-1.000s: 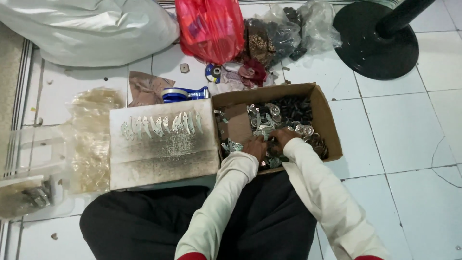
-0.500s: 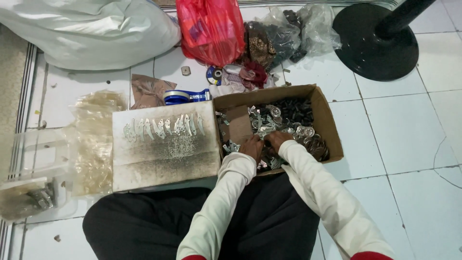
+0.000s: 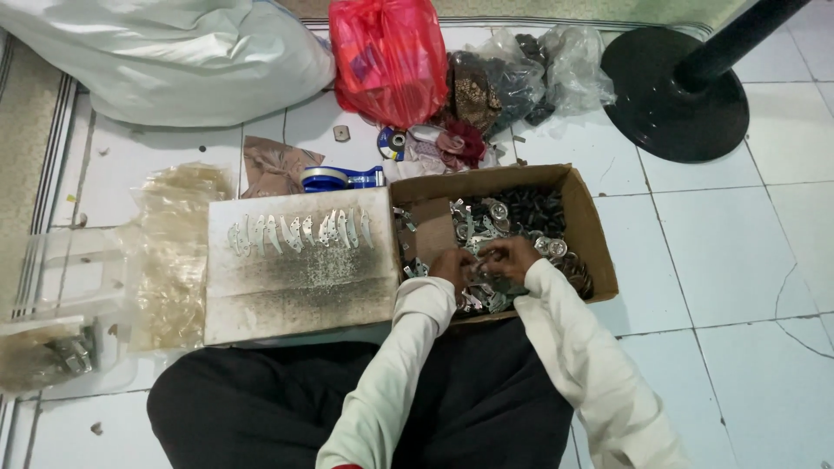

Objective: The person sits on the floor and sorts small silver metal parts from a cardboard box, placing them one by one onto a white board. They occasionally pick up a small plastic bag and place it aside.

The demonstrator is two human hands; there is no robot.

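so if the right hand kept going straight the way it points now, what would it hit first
Probably the left hand: the right hand points leftward across the cardboard box, over the small metal parts. The two hands look nearly touching, though depth is unclear.

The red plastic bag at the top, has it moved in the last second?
No. The red plastic bag sits in the same spot on the floor, still between the white sack and the black round stand base.

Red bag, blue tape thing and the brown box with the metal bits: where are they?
red bag (image 3: 388, 56), head view, middle of its crinkled front.
blue tape dispenser (image 3: 334, 179), head view, on its blue body.
cardboard box (image 3: 598, 234), head view, on its right wall.
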